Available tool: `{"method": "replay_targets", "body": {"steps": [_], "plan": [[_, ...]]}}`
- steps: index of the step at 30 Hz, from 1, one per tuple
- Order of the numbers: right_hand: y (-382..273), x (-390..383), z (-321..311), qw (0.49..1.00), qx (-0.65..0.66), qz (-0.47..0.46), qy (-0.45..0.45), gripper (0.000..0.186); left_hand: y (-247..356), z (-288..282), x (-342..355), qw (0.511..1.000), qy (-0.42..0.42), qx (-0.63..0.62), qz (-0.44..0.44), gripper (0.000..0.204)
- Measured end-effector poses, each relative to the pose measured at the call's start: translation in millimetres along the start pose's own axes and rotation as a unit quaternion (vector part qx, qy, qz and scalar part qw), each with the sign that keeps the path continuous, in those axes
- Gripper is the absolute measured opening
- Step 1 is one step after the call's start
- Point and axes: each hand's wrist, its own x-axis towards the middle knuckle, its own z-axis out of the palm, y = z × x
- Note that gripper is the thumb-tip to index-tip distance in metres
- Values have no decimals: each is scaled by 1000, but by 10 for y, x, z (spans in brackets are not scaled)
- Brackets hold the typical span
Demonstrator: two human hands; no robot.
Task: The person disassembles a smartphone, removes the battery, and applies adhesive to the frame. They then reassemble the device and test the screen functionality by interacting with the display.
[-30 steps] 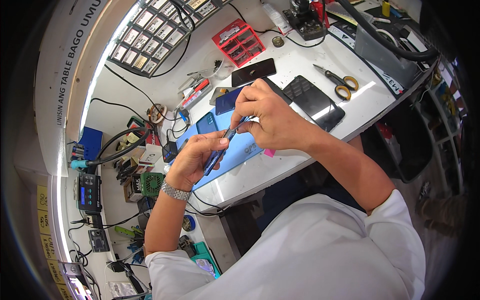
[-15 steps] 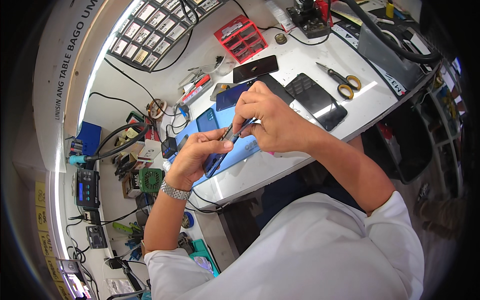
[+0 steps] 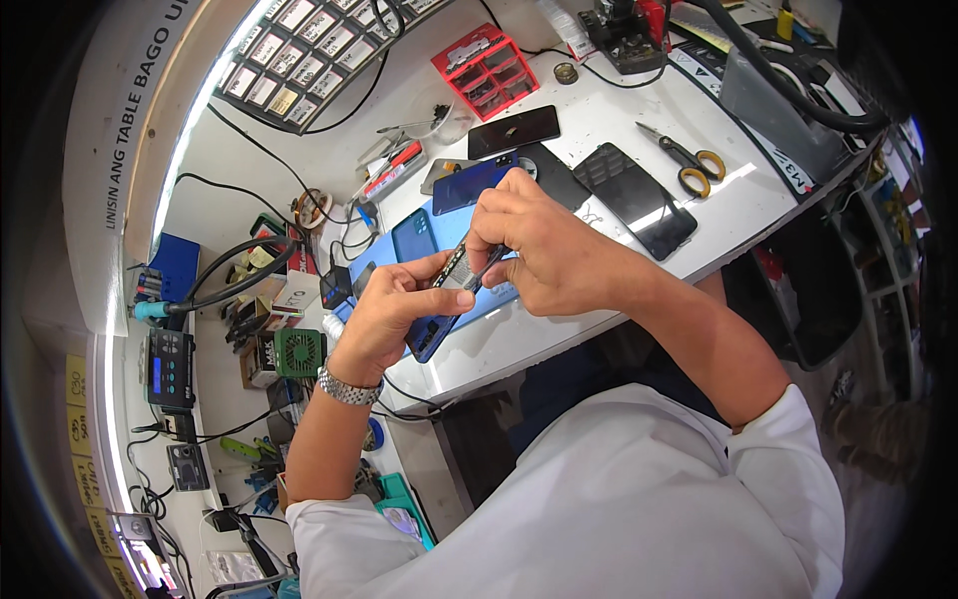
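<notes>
My left hand (image 3: 394, 309) grips an opened dark blue phone (image 3: 429, 331), its thumb across the lower part. A silvery inner section with a dark, dotted edge shows between my fingers. My right hand (image 3: 534, 245) has its fingers bent and pinched at the phone's upper right edge. Beneath both hands lies a light blue mat (image 3: 492, 300). Beyond them are a teal case (image 3: 411, 235), a blue phone (image 3: 474, 183), a black phone (image 3: 514, 133) and a dark phone (image 3: 639, 205) with a glossy face.
Scissors (image 3: 686, 160) lie at the right, near a black microscope-like stand (image 3: 619, 40). A red drawer box (image 3: 484, 70) stands at the back. At the left are cables, a control unit (image 3: 170, 369), a green fan device (image 3: 297, 352) and tools. The white table's front edge (image 3: 519, 354) runs diagonally.
Both hands and the held phone have shifted slightly down, and the phone is tilted so more of its silvery inside shows between the fingers.
</notes>
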Motion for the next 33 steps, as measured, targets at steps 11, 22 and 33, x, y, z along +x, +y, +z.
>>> {"method": "replay_targets", "body": {"steps": [11,22,33], "plan": [[-7,30,91,999,22,8,25,24,33,-62,-46,999,-8,-23,-36,67],[-56,63,31,999,-41,-24,-1,13,-15,-111,-32,999,-6,-28,-29,62],[-40,89,21,997,-67,-21,-27,13,-44,-81,-11,999,-16,-27,-10,60]]}}
